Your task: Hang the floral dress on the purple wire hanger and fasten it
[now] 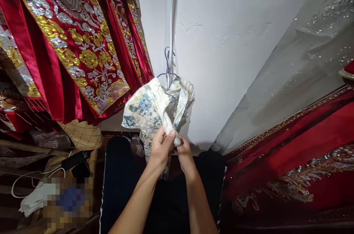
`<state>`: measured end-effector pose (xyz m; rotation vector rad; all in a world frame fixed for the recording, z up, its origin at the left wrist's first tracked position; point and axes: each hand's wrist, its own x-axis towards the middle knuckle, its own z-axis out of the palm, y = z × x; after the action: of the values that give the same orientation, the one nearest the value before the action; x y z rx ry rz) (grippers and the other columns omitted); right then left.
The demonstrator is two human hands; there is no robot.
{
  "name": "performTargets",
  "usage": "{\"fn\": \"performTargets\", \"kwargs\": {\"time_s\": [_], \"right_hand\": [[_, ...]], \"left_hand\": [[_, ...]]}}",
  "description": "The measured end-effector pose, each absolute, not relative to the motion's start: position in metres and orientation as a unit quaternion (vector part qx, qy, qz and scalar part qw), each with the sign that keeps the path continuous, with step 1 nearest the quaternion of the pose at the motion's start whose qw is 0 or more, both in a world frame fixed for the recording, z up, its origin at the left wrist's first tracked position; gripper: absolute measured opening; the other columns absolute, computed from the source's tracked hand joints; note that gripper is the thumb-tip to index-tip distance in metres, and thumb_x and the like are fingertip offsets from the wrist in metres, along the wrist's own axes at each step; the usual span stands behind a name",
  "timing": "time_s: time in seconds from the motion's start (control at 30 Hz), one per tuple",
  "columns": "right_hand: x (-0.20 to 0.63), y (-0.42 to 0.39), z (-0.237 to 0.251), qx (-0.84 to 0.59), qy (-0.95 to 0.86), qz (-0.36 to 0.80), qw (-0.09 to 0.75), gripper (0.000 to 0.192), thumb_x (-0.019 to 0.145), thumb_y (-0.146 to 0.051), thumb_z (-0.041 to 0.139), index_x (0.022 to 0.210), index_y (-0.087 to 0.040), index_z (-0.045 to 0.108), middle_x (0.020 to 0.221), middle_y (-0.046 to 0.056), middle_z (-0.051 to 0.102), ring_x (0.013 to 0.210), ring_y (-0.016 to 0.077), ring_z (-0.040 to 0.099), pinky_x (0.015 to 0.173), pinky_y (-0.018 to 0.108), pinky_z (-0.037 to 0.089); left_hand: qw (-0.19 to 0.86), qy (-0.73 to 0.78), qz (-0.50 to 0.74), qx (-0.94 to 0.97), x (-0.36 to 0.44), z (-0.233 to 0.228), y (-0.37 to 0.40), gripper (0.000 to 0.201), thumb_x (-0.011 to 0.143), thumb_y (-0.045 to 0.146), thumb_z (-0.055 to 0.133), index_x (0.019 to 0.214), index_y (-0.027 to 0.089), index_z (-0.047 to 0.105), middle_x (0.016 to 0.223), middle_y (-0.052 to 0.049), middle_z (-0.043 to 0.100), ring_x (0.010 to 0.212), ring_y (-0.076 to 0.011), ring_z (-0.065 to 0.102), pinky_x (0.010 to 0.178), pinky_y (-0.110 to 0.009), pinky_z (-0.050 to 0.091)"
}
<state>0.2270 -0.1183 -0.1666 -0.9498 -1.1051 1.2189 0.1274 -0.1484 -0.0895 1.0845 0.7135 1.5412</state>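
- Hanging from a purple hanger (pixel 167 65) at the far wall: one cream floral garment (pixel 151 110), long axis vertical, collar up, hem dropping behind the hands.
- Left hand (pixel 160 149) and right hand (pixel 184 153) (touching each other) both pinch a cream strip of its fabric.
- Red embroidered robes (pixel 69 38) hang left.

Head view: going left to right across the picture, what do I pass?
Red embroidered robes → floral garment on a purple hanger, pinched by the left hand and right hand → white wall → red embroidered cloth.
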Motion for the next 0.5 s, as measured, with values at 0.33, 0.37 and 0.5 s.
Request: {"fn": "performTargets", "kwargs": {"time_s": [0.33,0.37,0.5], "right_hand": [[0.217,-0.118,-0.16,-0.43,-0.518,0.549,0.496,0.038,0.086,-0.052,0.058,0.066,-0.02,0.053,0.05,-0.004,0.046,0.048,0.011,0.039,0.048,0.025,0.027],[0.214,-0.118,-0.163,-0.432,-0.529,0.54,0.492,0.038,0.087,-0.051,0.057,0.066,-0.02,0.052,0.051,-0.004,0.045,0.048,0.0109,0.039,0.049,0.026,0.028],[0.215,-0.119,-0.169,-0.459,-0.556,0.518,0.46,0.037,0.091,-0.045,0.052,0.065,-0.02,0.052,0.048,-0.005,0.045,0.048,0.0108,0.041,0.051,0.026,0.031]], "left_hand": [[0.367,0.444,0.683,0.449,0.116,-0.185,-0.124,0.019,0.087,0.022,0.056,0.105,0.02,0.059,0.101,-0.006,0.063,0.097,-0.02,0.062,0.088,-0.031,0.048],[0.37,0.454,0.667,0.46,0.117,-0.193,-0.125,0.02,0.087,0.023,0.057,0.106,0.02,0.059,0.099,-0.006,0.064,0.096,-0.0205,0.063,0.088,-0.032,0.048],[0.368,0.447,0.64,0.505,0.116,-0.203,-0.126,0.023,0.088,0.033,0.062,0.108,0.02,0.059,0.099,-0.006,0.066,0.097,-0.0221,0.064,0.086,-0.032,0.048]]}}
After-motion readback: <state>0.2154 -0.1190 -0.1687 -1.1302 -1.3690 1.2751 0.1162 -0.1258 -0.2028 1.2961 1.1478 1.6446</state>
